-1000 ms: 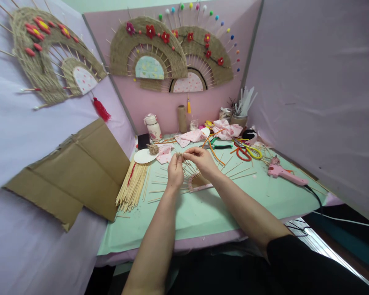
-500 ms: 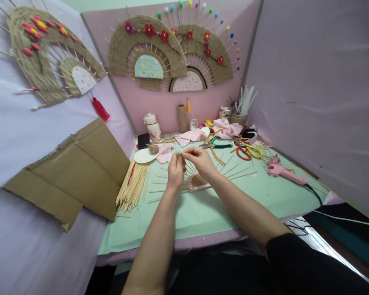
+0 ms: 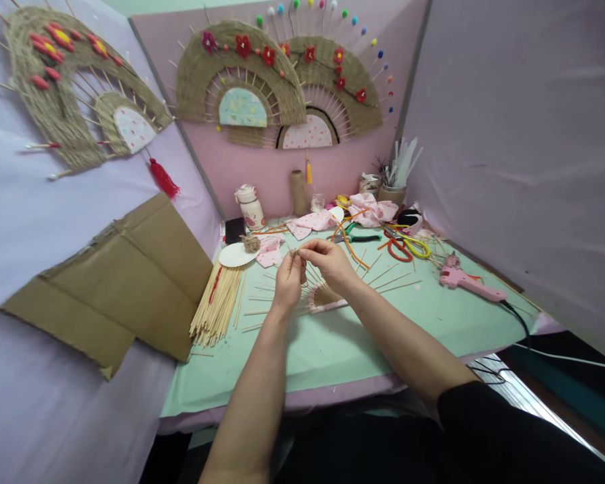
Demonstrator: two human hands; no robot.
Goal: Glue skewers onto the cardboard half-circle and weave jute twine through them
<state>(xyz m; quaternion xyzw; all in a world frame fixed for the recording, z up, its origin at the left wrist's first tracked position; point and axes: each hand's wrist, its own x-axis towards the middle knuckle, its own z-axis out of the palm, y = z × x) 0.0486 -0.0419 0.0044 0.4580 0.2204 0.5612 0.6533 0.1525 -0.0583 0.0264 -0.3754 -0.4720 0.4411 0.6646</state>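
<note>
My left hand (image 3: 289,277) and my right hand (image 3: 329,261) meet fingertip to fingertip over the middle of the table. Pinched between them is a small bit of brown twine (image 3: 294,253), mostly hidden by the fingers. Beneath and just beyond the hands lies a half-round fan frame (image 3: 325,298), with a pink-edged brown centre and thin sticks spreading outward; my right hand and wrist cover part of it. A ball of twine (image 3: 251,243) rests to the left on a white oval card (image 3: 236,255).
Bundled wooden sticks (image 3: 216,306) lie left, beside a leaning cardboard sheet (image 3: 115,282). Pliers (image 3: 366,238), red-handled scissors (image 3: 399,251) and a pink glue gun (image 3: 471,286) with a cord are on the right. A bottle (image 3: 250,207) stands behind; finished fans (image 3: 242,74) hang on the wall.
Both hands stay nearly in place, fingertips still together on the twine. The view has shifted very slightly.
</note>
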